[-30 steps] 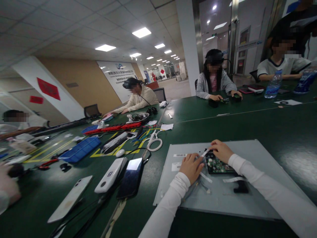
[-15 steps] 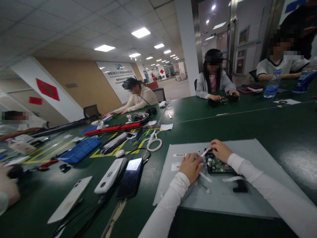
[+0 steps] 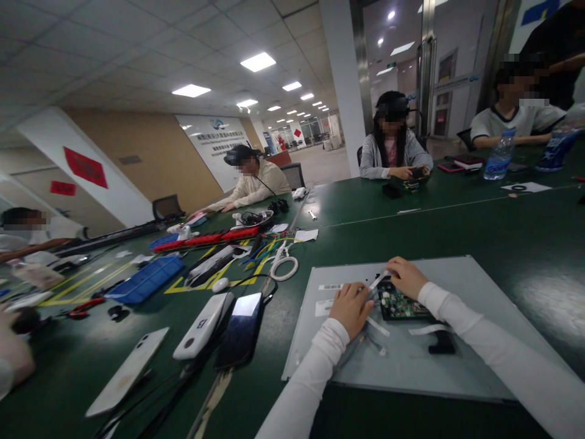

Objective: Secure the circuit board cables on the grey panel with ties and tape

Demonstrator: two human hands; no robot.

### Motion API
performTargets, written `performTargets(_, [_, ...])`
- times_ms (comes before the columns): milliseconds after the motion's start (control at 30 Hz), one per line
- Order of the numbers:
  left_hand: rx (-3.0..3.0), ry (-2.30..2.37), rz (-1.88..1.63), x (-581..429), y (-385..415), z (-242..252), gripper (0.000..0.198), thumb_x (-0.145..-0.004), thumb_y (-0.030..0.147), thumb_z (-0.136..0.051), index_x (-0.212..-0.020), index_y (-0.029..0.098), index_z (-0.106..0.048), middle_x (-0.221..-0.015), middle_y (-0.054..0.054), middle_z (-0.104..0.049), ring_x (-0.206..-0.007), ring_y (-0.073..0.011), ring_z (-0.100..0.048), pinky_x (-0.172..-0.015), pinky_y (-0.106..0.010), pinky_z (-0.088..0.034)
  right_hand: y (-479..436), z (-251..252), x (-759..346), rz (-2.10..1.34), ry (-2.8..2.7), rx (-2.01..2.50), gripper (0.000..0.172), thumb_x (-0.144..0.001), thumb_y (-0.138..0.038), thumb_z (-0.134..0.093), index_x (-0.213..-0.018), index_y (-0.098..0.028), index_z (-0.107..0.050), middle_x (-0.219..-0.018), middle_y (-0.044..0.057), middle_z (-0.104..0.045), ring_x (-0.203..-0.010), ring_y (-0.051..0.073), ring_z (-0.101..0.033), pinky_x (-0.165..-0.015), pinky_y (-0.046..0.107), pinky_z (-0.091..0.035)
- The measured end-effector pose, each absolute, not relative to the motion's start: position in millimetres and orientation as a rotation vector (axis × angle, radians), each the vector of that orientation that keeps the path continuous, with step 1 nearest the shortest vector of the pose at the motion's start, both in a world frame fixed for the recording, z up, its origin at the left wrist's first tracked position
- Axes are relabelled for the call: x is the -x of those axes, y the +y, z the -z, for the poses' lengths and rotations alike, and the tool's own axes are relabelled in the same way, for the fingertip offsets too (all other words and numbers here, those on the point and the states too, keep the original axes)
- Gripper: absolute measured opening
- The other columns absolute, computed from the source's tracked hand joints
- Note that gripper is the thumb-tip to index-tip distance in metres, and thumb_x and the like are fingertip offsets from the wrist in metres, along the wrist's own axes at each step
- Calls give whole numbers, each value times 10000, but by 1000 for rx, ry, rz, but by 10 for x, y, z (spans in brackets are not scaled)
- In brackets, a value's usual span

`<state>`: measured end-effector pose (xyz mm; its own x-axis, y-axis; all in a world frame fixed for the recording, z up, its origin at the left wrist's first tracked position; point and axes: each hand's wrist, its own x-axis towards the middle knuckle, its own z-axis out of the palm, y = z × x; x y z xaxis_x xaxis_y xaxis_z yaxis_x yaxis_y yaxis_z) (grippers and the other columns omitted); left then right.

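Currently, the right grip (image 3: 406,279) pinches a white strip (image 3: 379,280) by its far end; the left grip (image 3: 351,310) touches the near end, closure indeterminable. Partly beneath the right grip lies a green circuit board (image 3: 400,303).

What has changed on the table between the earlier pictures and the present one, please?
Across the table, the co-worker's hands have come together at a dark object; the hand at picture right moved leftward with it. The wearer's left hand and right hand stayed at the white strip. The circuit board and grey panel also stayed; the whole view shifted slightly.
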<state>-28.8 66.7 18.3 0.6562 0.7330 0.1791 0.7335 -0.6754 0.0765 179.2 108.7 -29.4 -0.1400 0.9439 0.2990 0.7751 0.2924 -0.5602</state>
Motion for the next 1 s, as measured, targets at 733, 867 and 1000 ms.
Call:
performTargets(733, [2884, -1273, 325, 289, 669, -188, 280, -860, 321, -354, -1106, 270, -480, -1127, -23, -441, -1008, -200, -383, -813, -346, -366, 1103, 299, -1777, -372, -1999, 1540, 263, -676, -58, -446, -799, -132, -667, -966, 83, -506, -926, 163, -457, -871, 262, -342])
performTargets(867, [2883, -1281, 323, 290, 668, -191, 277, -861, 310, -356, -1104, 270, -483, -1123, -25, -444, -1013, -198, -382, -821, -346, -363, 1105, 301, -1772, -372, -1988, 1541, 249, -678, -54, -444, -781, -119, -661, -967, 90, -506, -919, 163, -460, -871, 261, -339])
performTargets(1000, [2887, -1273, 335, 292, 666, -198, 273, -865, 317, -347, -1093, 266, -487, -1121, -22, -447, -1014, -196, -384, -823, -347, -365, 1105, 296, -1774, -383, -1973, 1544, 283, -662, -35, -445, -844, -122, -643, -970, 85, -509, -925, 158, -462, -869, 255, -340])
